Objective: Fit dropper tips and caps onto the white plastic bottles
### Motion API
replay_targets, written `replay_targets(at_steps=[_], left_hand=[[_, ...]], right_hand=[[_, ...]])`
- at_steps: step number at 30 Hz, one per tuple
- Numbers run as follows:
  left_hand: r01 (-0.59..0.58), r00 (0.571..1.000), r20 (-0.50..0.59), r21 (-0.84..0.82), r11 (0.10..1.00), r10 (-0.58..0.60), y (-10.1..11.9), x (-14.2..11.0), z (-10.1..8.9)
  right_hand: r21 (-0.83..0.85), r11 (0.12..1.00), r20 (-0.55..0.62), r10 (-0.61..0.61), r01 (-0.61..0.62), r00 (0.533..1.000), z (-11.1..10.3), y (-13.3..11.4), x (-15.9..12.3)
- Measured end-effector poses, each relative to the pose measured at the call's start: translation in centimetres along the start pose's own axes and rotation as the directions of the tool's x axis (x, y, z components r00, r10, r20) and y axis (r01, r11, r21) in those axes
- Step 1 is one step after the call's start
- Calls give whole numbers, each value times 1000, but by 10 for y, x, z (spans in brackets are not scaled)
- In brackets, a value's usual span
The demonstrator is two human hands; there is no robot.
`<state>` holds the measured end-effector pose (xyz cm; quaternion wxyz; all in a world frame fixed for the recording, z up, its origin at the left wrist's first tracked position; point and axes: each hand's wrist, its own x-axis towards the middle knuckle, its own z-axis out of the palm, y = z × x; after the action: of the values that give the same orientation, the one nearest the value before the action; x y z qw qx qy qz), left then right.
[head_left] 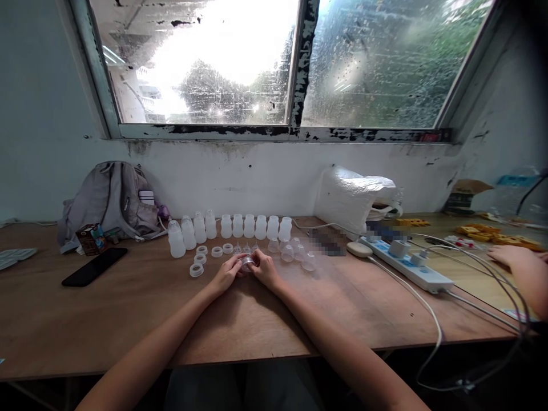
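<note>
My left hand (229, 272) and my right hand (264, 269) meet just above the table, fingers closed round a translucent baby bottle collar ring (247, 263). Whether a nipple sits inside the ring is too small to tell. Behind my fingers are several clear nipples (238, 248), partly hidden. Loose collar rings (196, 270) lie left of my left hand. Clear dome caps (287, 254) stand to the right of my right hand. At the back is a row of open frosted bottles (249, 226). Farther left, several bottles (176, 240) have tops on.
A black phone (95, 267), a small carton (91, 239) and a grey backpack (115, 197) occupy the left side. On the right lie a power strip (409, 266) with cables and a white foil bag (355, 197). Another person's hand (509, 255) rests at far right near yellow parts (483, 232).
</note>
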<state>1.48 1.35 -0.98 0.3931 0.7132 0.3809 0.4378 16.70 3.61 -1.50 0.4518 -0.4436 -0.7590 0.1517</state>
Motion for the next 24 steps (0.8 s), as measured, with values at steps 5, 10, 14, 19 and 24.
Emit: replay_targets(at_steps=[5,10,14,19,24], left_hand=[[-20,998,58,16,1000,20,2,-1,3],[39,999,40,-41,998,-37,2,-2,10],[57,998,35,-29,998,-56,5,-5,14],[42,999,-1,43,998,-42,9,-7,17],[13,1000,-19,164,986,-10,11,-10,16]], right_hand=[[5,998,-35,61,-61,997,-2,-1,0],[58,994,-23,93,-92,995,-5,-3,1],[45,994,-32,99,-97,995,-4,-2,2],[49,995,-20,88,-87,996,2,2,3],[48,993,-17,112,-111,994,5,3,4]])
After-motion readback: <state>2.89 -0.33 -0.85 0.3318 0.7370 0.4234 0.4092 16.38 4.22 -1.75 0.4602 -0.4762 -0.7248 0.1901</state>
